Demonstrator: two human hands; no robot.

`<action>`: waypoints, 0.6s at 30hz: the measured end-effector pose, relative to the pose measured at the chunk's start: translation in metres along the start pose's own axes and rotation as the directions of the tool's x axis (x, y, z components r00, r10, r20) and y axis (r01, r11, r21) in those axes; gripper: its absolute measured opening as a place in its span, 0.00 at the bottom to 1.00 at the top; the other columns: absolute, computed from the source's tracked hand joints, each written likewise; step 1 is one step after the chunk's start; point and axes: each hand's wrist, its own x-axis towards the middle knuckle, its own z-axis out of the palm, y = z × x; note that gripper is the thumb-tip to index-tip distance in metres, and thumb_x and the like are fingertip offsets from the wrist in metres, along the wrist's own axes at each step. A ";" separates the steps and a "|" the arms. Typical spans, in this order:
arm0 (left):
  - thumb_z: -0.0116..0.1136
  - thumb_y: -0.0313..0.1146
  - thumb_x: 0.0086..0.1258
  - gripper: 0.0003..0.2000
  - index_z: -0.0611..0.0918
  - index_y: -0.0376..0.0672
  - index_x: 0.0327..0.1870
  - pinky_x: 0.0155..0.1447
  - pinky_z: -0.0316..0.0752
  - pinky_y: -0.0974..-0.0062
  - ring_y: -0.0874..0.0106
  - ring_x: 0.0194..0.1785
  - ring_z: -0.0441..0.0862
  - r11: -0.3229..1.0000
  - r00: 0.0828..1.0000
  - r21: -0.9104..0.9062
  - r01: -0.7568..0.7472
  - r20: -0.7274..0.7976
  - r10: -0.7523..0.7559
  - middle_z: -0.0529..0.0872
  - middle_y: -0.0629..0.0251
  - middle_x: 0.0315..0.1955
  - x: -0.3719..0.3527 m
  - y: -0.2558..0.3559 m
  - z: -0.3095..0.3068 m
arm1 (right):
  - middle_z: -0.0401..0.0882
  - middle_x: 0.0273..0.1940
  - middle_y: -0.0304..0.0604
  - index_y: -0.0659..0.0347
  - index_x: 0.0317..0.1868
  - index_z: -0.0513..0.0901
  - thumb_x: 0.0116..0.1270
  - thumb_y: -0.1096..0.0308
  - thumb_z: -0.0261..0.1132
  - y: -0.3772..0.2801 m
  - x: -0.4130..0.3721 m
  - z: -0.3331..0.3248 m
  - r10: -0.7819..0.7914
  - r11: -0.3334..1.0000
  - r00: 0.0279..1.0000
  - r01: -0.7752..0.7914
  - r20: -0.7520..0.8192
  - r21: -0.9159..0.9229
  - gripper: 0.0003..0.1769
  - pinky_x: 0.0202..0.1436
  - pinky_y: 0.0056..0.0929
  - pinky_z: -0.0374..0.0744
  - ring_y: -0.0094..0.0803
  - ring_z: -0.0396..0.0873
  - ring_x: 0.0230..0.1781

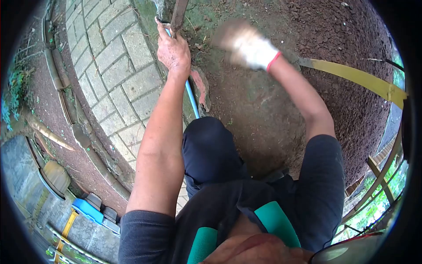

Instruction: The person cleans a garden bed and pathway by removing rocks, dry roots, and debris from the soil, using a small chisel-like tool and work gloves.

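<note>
My bare left hand [174, 53] reaches forward to the edge of the paving. Its fingers close around the lower end of a narrow brown bar [179, 15], with one finger stretched along the side. A light blue pipe [192, 99] runs under this hand and wrist, along the line between bricks and soil. On my right hand [248, 46] is a white work glove with a red cuff. That hand is smeared by motion above the bare soil, apart from the bar, so its fingers and anything in them cannot be made out.
Grey paving bricks [125, 66] lie to the left, loose dark soil [338, 39] to the right. A reddish broken piece [201, 88] sits beside the pipe. My bent knee [211, 145] is close behind it. A yellow strap [351, 72] crosses the right side; a blue object [90, 211] stands lower left.
</note>
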 end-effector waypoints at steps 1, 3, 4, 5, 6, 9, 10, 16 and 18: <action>0.61 0.37 0.69 0.27 0.71 0.45 0.70 0.50 0.77 0.54 0.48 0.44 0.85 1.000 1.000 -0.005 0.007 0.015 -0.007 0.87 0.45 0.41 0.000 0.001 -0.002 | 0.79 0.60 0.50 0.54 0.57 0.82 0.66 0.51 0.62 0.041 0.009 -0.008 0.326 0.944 0.938 -0.315 0.117 -0.101 0.24 0.56 0.46 0.80 0.41 0.81 0.56; 0.61 0.36 0.69 0.27 0.71 0.44 0.70 0.50 0.77 0.54 0.48 0.44 0.85 1.000 1.000 -0.007 0.007 0.020 -0.007 0.86 0.45 0.42 0.000 0.006 -0.003 | 0.72 0.66 0.60 0.68 0.64 0.74 0.71 0.46 0.54 0.103 0.018 -0.011 0.985 0.090 0.107 -0.988 -0.139 -0.124 0.34 0.65 0.63 0.69 0.60 0.74 0.61; 0.61 0.35 0.69 0.27 0.71 0.44 0.69 0.50 0.77 0.54 0.48 0.44 0.85 1.000 1.000 0.002 0.012 0.025 -0.012 0.86 0.45 0.42 -0.001 0.006 -0.007 | 0.76 0.61 0.59 0.68 0.64 0.74 0.71 0.46 0.53 0.111 0.012 0.023 0.840 0.108 0.182 -0.979 -0.511 -0.170 0.34 0.64 0.64 0.69 0.58 0.75 0.60; 0.61 0.34 0.69 0.28 0.70 0.44 0.70 0.52 0.77 0.54 0.48 0.46 0.85 0.999 0.998 -0.009 0.034 0.047 -0.034 0.86 0.45 0.44 -0.001 0.008 -0.009 | 0.80 0.51 0.55 0.64 0.49 0.79 0.66 0.51 0.59 0.086 0.022 0.004 0.857 0.445 0.453 -0.891 -0.245 -0.091 0.23 0.48 0.53 0.76 0.50 0.80 0.46; 0.60 0.34 0.69 0.28 0.69 0.44 0.71 0.52 0.77 0.54 0.48 0.46 0.85 0.999 0.997 0.002 0.051 0.060 -0.051 0.86 0.45 0.45 -0.001 0.008 -0.012 | 0.84 0.41 0.52 0.59 0.34 0.83 0.61 0.56 0.65 0.041 0.038 -0.026 0.713 0.699 0.702 -0.710 0.001 0.079 0.14 0.31 0.42 0.82 0.41 0.84 0.32; 0.59 0.33 0.70 0.29 0.67 0.45 0.72 0.54 0.76 0.54 0.47 0.49 0.84 0.999 0.998 -0.028 0.020 0.061 -0.019 0.85 0.44 0.48 -0.002 0.007 -0.011 | 0.81 0.52 0.54 0.60 0.50 0.83 0.61 0.56 0.64 -0.049 0.074 -0.003 0.008 0.987 0.962 -0.051 0.273 0.150 0.21 0.64 0.47 0.76 0.48 0.79 0.57; 0.59 0.33 0.70 0.29 0.67 0.45 0.72 0.53 0.76 0.53 0.47 0.49 0.84 0.999 0.998 -0.036 0.023 0.067 -0.021 0.85 0.44 0.48 0.000 0.011 -0.010 | 0.74 0.63 0.52 0.55 0.61 0.79 0.62 0.52 0.64 -0.051 0.057 0.029 -0.036 0.975 0.991 0.063 -0.125 0.215 0.28 0.75 0.48 0.64 0.47 0.67 0.70; 0.59 0.32 0.69 0.29 0.68 0.49 0.72 0.50 0.76 0.52 0.46 0.46 0.84 0.999 0.998 -0.020 0.043 0.050 -0.042 0.86 0.44 0.43 -0.001 0.004 -0.005 | 0.79 0.58 0.48 0.53 0.56 0.81 0.64 0.54 0.61 0.054 0.081 -0.002 0.087 0.996 0.996 -0.087 -0.002 -0.030 0.22 0.60 0.48 0.79 0.38 0.78 0.60; 0.59 0.32 0.69 0.29 0.68 0.48 0.72 0.49 0.76 0.52 0.45 0.45 0.84 0.999 0.998 -0.014 0.039 0.051 -0.038 0.86 0.43 0.43 -0.001 0.007 -0.005 | 0.83 0.47 0.50 0.58 0.51 0.81 0.69 0.51 0.56 0.127 0.085 -0.014 0.638 0.741 0.750 -0.660 -0.174 -0.129 0.21 0.45 0.49 0.79 0.41 0.83 0.47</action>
